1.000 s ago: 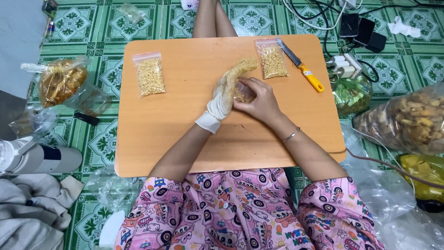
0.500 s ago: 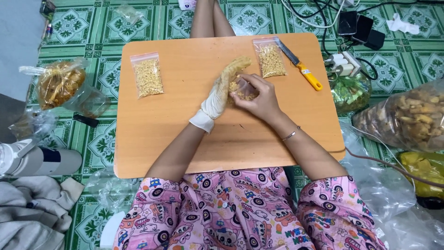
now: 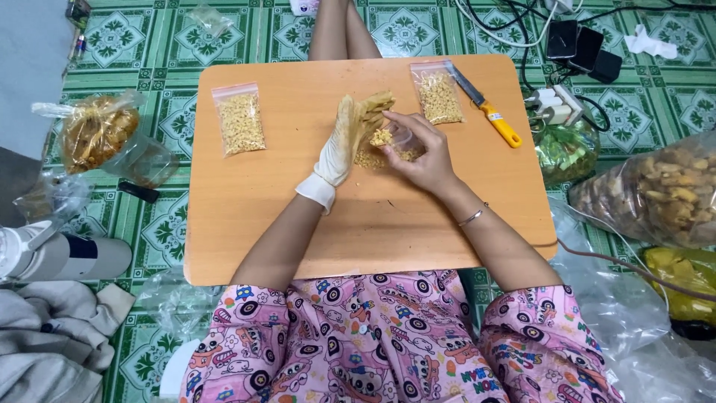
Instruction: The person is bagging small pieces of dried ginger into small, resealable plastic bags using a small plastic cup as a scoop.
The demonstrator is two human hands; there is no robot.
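A green patterned tile floor (image 3: 156, 45) fills the scene, and on it sits a low wooden table (image 3: 283, 224) with rounded corners, the person's pink cartoon-print trousers (image 3: 358, 343) at its 6 o'clock edge. At 3 o'clock from the table lies a big clear sack of brown snack pieces (image 3: 656, 190); at 9 o'clock lies a smaller tied bag of golden snacks (image 3: 93, 130), and below it, toward 8 o'clock, a white bottle (image 3: 60, 257) on its side.

On the tabletop, a filled zip bag of yellow crumbs (image 3: 240, 119) lies flat at about 10 o'clock from the hands, well apart from them. A second filled zip bag (image 3: 438, 95) lies at 1 o'clock, just beside a yellow-handled knife (image 3: 488, 113) whose blade points to 11 o'clock.

Near the table's centre the two hands meet. The left hand (image 3: 347, 142), in a crumb-dusted white glove, has its fingers stretched out and bunched together, tips pointing toward 1 o'clock, pressing a clump of crumbs (image 3: 382, 137). The bare right hand (image 3: 425, 149) curls its fingers around a small clear bag (image 3: 399, 143), gripping it at the mouth; the bag sits between both hands, touching the table, partly filled. A thin bracelet (image 3: 471, 217) circles the right wrist.
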